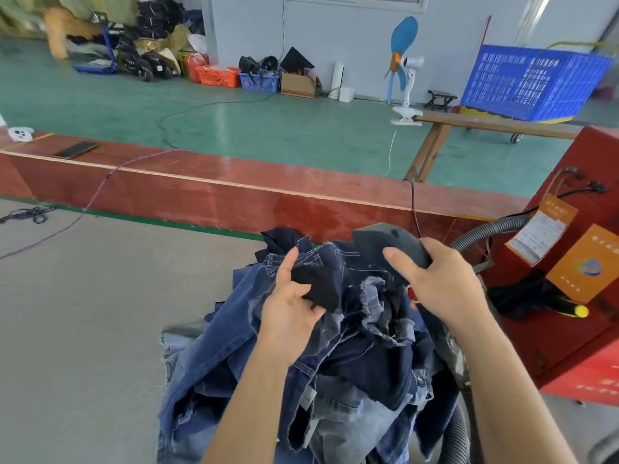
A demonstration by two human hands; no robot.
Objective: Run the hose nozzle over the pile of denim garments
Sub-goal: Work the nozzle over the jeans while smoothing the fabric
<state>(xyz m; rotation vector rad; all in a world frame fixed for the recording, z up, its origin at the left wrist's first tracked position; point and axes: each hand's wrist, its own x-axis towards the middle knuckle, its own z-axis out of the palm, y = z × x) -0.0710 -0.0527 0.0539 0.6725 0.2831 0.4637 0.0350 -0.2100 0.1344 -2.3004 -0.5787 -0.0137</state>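
A heap of dark and light blue denim garments [351, 363] lies on the grey table in front of me. My right hand [438, 283] grips the dark grey hose nozzle [388, 242], which points up and away over the far side of the heap. Its ribbed grey hose [482, 232] curves off to the right, and another ribbed length [455, 437] runs down beside the pile. My left hand [291, 309] pinches a dark fold of denim [318, 286] at the top of the pile, forefinger raised.
A red machine [582, 262] with orange tags stands close on the right. A long red wooden wall [214, 192] bounds the table's far edge, with a phone [76, 150] on top. Beyond lie green floor, a blue fan [402, 61], a blue crate [532, 82].
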